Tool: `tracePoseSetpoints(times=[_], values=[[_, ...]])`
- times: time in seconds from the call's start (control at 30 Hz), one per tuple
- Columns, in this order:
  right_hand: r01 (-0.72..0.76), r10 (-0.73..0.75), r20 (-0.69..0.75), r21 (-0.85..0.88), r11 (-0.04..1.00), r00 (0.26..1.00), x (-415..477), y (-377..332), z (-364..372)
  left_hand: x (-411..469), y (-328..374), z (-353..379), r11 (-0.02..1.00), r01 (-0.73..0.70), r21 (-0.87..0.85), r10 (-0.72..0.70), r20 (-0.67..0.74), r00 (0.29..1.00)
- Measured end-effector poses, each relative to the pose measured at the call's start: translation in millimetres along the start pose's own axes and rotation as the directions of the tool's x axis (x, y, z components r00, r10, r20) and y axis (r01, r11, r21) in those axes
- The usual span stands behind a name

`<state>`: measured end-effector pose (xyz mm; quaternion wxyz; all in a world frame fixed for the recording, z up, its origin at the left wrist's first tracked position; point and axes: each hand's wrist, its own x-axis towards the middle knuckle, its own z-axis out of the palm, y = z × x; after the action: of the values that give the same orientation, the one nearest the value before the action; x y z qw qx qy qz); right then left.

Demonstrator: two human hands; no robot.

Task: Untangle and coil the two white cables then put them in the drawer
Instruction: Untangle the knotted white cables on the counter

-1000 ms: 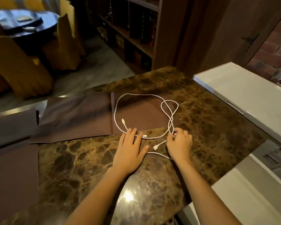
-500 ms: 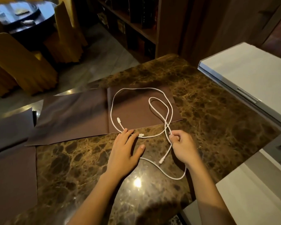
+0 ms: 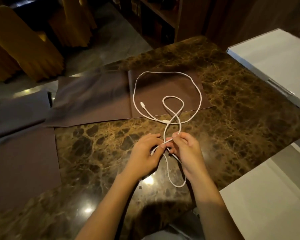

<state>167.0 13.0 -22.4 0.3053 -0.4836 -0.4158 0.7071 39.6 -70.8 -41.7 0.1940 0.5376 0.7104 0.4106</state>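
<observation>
Here the fingers of the right hand pinch a strand of the thin white cables just below the middle of the frame, and the fingers of the left hand close on the same strand right beside them, so the two hands nearly touch. From that pinch one short loop hangs toward the lower edge, curving round beside the right wrist over the dark brown veined marble worktop. Upward from the hands two strands cross in a figure-eight, its small upper loop lying on a flat dark brown rectangular mat. A far larger loop rings that small one, running over the mat and back onto the marble at centre right. One white connector end rests on the mat inside the big loop, at its left; another connector lies near the crossing, at the mat's lower edge. Which strand belongs to which cable cannot be told. More brown mats cover the left of the frame. A white cabinet top fills the upper right, and yellow-covered chairs stand in the upper left.
</observation>
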Motion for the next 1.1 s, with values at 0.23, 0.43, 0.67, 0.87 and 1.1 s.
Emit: tracePoseSetpoints(times=[0.23,0.43,0.67,0.87,1.1], values=[[-0.015,0.021,-0.043,0.13,0.991,0.999,-4,-13,-22,-4,11,-5,0.913,0.202,-0.355,-0.271,-0.155,0.95],[0.024,-0.021,-0.044,0.071,0.997,0.999,6,-23,-25,-8,15,-10,0.747,0.226,-0.625,-0.422,-0.182,0.888],[-0.036,0.028,0.126,0.064,0.997,0.992,7,-40,-3,-16,37,-27,0.511,0.1,-0.854,-0.522,-0.216,0.825],[-0.034,0.067,0.395,-0.089,0.995,0.916,-5,-38,23,-13,79,-45,0.888,0.042,-0.458,-0.269,-0.443,0.855],[0.477,-0.178,0.534,-0.496,0.726,0.827,-28,-59,31,-9,88,-51,0.954,-0.004,-0.3,-0.147,-0.478,0.866]])
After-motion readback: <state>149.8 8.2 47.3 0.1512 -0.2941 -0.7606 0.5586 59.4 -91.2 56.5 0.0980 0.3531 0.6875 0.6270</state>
